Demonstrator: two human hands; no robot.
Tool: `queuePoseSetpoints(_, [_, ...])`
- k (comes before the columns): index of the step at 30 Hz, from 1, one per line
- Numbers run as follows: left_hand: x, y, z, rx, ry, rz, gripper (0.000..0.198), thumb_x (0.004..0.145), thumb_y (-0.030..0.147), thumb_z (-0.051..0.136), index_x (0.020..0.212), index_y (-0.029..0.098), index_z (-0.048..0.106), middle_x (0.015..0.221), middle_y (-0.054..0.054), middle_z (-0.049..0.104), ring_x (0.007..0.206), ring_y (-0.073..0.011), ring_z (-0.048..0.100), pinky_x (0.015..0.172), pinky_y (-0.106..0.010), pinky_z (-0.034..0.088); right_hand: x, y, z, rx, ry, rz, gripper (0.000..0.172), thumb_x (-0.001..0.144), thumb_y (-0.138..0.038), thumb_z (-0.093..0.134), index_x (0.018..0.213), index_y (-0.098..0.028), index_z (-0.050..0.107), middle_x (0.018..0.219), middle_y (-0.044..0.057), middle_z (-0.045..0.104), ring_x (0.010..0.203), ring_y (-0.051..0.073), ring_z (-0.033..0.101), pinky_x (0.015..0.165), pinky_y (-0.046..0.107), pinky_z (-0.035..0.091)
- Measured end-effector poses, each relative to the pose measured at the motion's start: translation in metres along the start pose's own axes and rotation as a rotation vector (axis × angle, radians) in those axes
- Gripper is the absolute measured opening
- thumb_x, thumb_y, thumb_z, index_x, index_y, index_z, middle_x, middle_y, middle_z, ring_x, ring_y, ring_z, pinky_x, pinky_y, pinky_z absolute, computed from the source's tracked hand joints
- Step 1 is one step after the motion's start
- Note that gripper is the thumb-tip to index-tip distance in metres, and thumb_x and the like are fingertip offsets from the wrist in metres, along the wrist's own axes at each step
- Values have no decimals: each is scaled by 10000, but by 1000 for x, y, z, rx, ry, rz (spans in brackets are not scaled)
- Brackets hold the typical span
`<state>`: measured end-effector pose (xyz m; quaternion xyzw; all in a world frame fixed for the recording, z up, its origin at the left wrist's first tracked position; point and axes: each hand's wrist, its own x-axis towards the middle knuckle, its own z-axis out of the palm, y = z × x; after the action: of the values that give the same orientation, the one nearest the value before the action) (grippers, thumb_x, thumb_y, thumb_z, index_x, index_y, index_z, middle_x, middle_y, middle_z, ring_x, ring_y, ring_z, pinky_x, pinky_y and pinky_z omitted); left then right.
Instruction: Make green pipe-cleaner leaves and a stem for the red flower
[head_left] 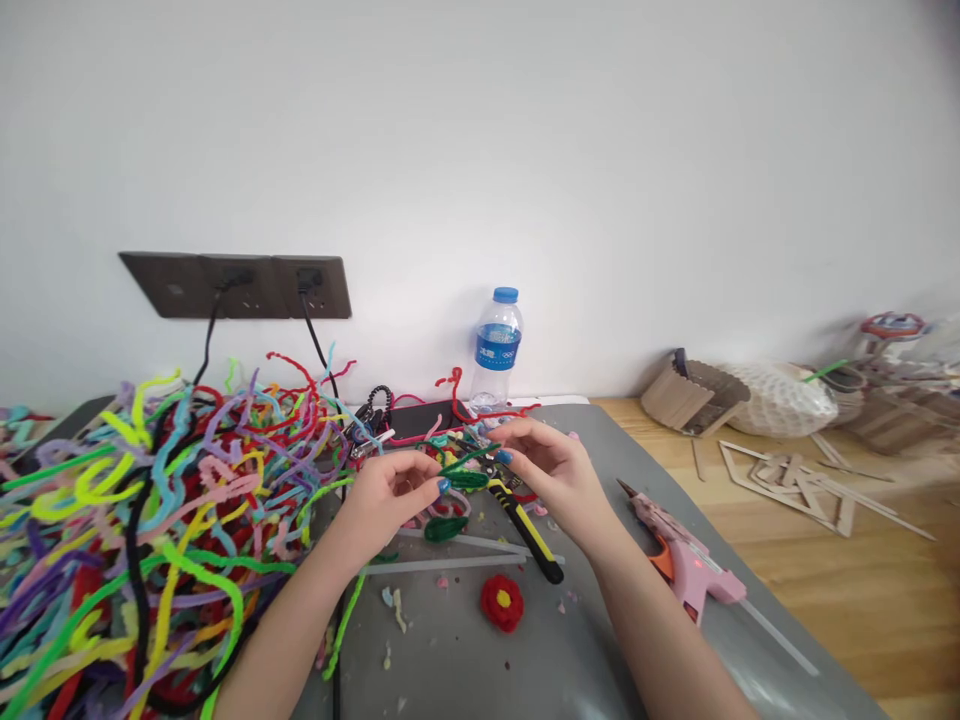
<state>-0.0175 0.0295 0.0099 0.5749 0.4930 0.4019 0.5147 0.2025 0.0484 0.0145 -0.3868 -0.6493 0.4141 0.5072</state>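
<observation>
A dark green pipe cleaner piece [466,480] stretches between my two hands above the grey mat. My left hand [405,490] pinches its left end between thumb and fingers. At its right end, the thumb and fingers of my right hand [536,462] are closed on it. Just below lies another dark green looped piece [445,528]. Black-and-yellow pliers [529,530] rest under and beside my right hand, their jaws partly hidden. A red flower with a yellow centre [502,603] lies on the mat nearer to me.
Tangled colourful pipe cleaners [180,500] cover the left side. A pink glue gun [690,560] lies on the right of the grey mat [555,660]. A water bottle [496,350] stands by the wall. Clear glue sticks [450,563] lie below my hands; wooden pieces [795,485] are farther right.
</observation>
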Motion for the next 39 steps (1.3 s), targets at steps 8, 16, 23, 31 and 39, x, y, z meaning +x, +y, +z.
queuePoseSetpoints(8, [0,-1,-2,-8,-6,3,221,709,342,745,821,157,698,685,-11,612,593,-134,545,511,-220,456,1,0,-1,-43,-3,16,227,835,-420,696,791,-205,641,766,34,631,678,171,527,604,287,403])
queuePoseSetpoints(16, [-3,8,0,-78,64,1,244,661,366,772,765,155,707,717,-23,644,612,-126,557,531,-216,472,-1,-3,-1,-132,-33,11,146,874,-328,616,828,-193,645,761,26,609,669,164,502,609,291,376])
queuePoseSetpoints(23, [-2,10,1,-113,146,-27,290,591,396,802,745,169,707,695,-10,617,592,-125,545,459,-215,485,-3,-6,0,-174,-39,-9,127,867,-315,610,819,-203,644,761,31,630,700,181,547,638,301,406])
queuePoseSetpoints(31, [-1,8,0,-125,169,-19,310,592,415,812,754,170,714,728,-20,632,621,-134,566,474,-224,521,-3,-5,-1,-180,-47,-34,89,868,-267,598,819,-209,646,783,31,655,722,184,574,666,307,422])
queuePoseSetpoints(39, [-1,7,-1,-120,173,-6,314,621,438,820,742,170,709,717,-21,621,629,-136,569,523,-231,517,-4,-7,1,-170,-48,-50,67,856,-222,591,820,-216,648,810,26,674,748,186,587,686,310,422])
